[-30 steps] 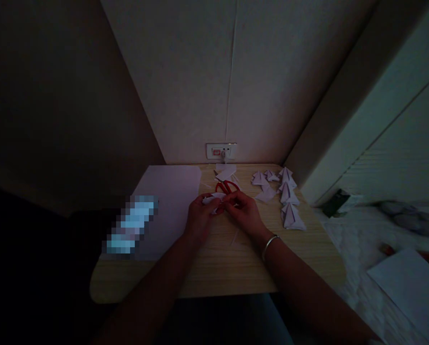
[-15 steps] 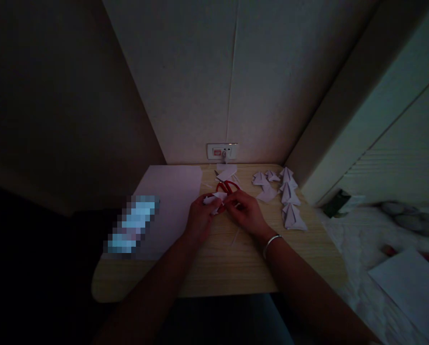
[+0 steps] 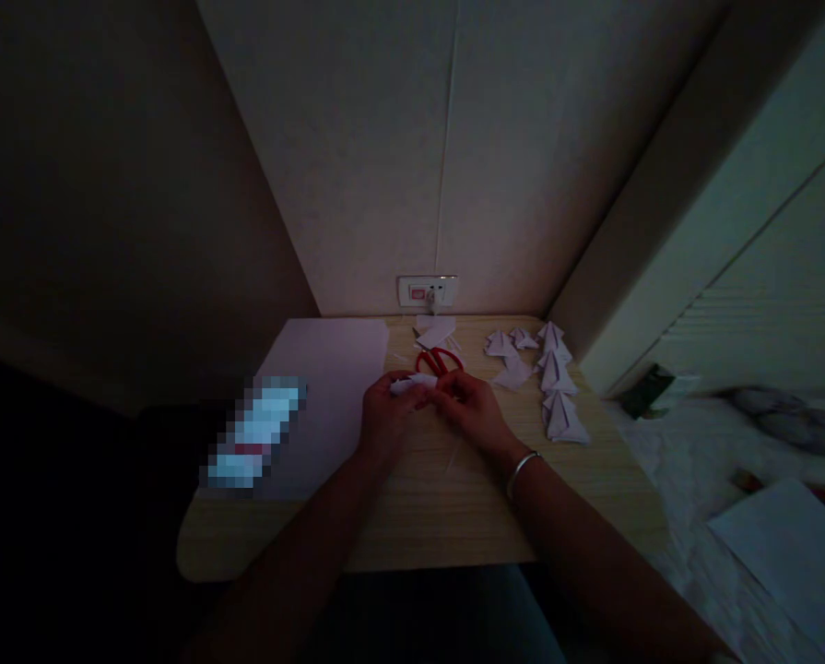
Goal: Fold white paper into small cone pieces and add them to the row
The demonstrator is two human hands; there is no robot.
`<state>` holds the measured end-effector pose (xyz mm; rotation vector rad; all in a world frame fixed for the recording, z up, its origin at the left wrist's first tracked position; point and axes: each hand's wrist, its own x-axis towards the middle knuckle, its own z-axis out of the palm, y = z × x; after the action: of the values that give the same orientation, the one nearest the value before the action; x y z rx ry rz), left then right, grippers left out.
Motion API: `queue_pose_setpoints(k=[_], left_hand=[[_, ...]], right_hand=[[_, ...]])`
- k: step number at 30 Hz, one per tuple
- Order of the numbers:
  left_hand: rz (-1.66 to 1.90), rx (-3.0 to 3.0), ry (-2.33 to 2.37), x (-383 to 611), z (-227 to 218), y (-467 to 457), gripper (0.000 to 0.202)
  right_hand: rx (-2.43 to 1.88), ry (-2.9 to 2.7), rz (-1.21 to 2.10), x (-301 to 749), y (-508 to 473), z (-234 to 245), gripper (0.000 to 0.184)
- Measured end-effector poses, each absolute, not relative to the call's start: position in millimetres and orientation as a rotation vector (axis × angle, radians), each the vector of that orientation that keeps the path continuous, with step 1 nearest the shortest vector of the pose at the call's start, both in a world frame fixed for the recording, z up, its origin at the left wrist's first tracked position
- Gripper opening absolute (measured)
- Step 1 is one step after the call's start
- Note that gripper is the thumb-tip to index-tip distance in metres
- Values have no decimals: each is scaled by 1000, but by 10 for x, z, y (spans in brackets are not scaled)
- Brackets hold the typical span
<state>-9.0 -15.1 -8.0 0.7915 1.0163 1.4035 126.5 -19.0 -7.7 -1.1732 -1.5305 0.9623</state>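
Observation:
A small folded piece of white paper (image 3: 416, 381) is pinched between both hands above the middle of the table. My left hand (image 3: 386, 410) is closed on its left part, thumb toward me. On its right end, the fingers of my right hand (image 3: 473, 406) are closed; a bracelet circles that wrist. Just beyond the hands lie red-handled scissors (image 3: 446, 361), their blades pointing away to the left. Several folded paper pieces (image 3: 557, 373) stand in a column at the right, and smaller ones (image 3: 500, 345) lie left of them.
White paper sheets (image 3: 335, 369) cover the left of the wooden table (image 3: 412, 535), with a blurred-out lit phone-like object (image 3: 260, 429) on top. Paper scraps (image 3: 437, 330) lie by the wall under a socket (image 3: 427, 292). Another sheet (image 3: 792, 544) rests on the quilted bedding at right.
The folded paper has turned and now looks flatter and narrower between my fingers. My right hand has shifted slightly, and more of the scissors' handles shows.

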Motion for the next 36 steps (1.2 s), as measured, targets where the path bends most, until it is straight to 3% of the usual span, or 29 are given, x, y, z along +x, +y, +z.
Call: queue_pose_setpoints(k=[10, 20, 25, 29, 36], left_hand=[[1401, 841, 1011, -103, -113, -149, 33], [1146, 513, 667, -179, 38, -155, 56], [993, 387, 718, -240, 86, -138, 26], [1085, 469, 712, -210, 61, -156, 16], [1446, 727, 831, -117, -35, -154, 36]], right_hand=[[-1116, -1534, 1090, 1237, -241, -79, 23], [-1043, -1334, 976, 1316, -158, -86, 21], [-1029, -1429, 940, 1335, -158, -93, 20], [-1021, -1359, 934, 1328, -147, -74, 20], [-1114, -1192, 1110, 1288, -128, -61, 25]])
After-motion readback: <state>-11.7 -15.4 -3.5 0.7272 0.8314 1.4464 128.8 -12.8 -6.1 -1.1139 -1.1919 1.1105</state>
